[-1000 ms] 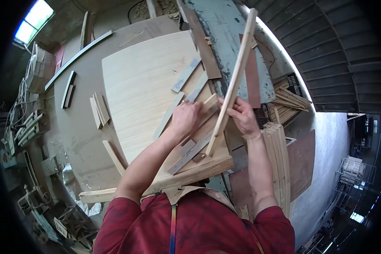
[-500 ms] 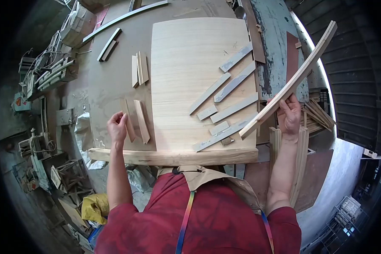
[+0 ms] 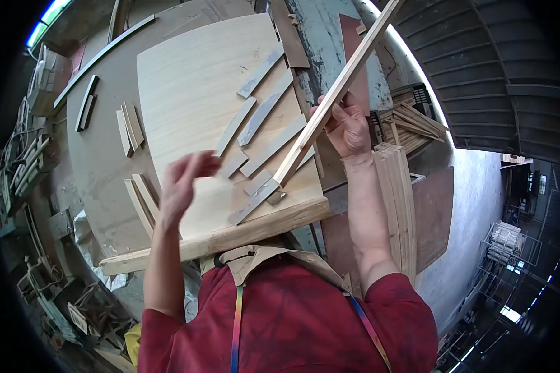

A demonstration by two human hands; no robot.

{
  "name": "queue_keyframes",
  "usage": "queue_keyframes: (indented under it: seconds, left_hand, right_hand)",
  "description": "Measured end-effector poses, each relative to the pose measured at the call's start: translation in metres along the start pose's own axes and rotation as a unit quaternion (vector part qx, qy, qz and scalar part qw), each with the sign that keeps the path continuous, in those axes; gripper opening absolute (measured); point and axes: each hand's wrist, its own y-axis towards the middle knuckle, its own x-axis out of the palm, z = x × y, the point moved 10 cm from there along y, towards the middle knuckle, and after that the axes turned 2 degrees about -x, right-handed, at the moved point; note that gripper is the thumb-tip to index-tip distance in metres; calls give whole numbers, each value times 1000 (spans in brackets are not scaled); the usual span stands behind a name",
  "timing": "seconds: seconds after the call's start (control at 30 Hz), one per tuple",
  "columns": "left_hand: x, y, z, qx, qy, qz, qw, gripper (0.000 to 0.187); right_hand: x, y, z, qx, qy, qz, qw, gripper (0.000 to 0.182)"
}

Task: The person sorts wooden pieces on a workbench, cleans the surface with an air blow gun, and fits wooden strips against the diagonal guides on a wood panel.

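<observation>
My right hand [image 3: 350, 127] grips a long wooden strip [image 3: 336, 93] near its middle; the strip slants from lower left to upper right over the board's right edge. My left hand [image 3: 190, 180], blurred, hovers above the left part of the pale wooden board [image 3: 193, 74], with nothing visible in it and its fingers smeared. On the board's right half lie several short wooden pieces, among them a grey-faced piece [image 3: 266, 115] and a narrow one [image 3: 236, 127]. The strip's lower end is over another grey-faced piece [image 3: 252, 202].
A thick wooden beam [image 3: 230, 241] runs along the near edge. Thin slats [image 3: 129, 129] and a longer pair [image 3: 144, 202] lie left of the board. Long planks [image 3: 397, 205] stand at the right, near a pile of offcuts [image 3: 410, 124]. Machinery is at far left.
The view has turned and shifted right. My left hand has left the thin slats on the left and moved over the board. The strip is still in my right hand, now steeper.
</observation>
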Motion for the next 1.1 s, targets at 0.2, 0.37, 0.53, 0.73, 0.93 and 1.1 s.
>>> queue_keyframes:
  seconds: [0.2,0.37,0.53,0.73,0.93,1.1]
  left_hand:
    - [204,11,-4,-185,-411,-384,806,48]
    - [199,35,-10,-132,-320,-308,886,37]
    - [158,79,-3,-43,22,-157,986,30]
    - [107,115,13,35,153,-42,987,25]
    - [28,101,41,145,215,169,951,22]
    - [34,105,54,195,237,178,935,20]
  right_hand:
    - [8,1,13,-6,167,-102,981,35]
    - [7,7,2,11,156,-66,985,37]
    - [-34,38,-10,74,-55,73,993,38]
    - [-82,89,-13,46,-217,108,969,27]
    - [-115,164,-16,39,-199,111,973,20]
    - [-132,200,-5,52,-174,114,977,16]
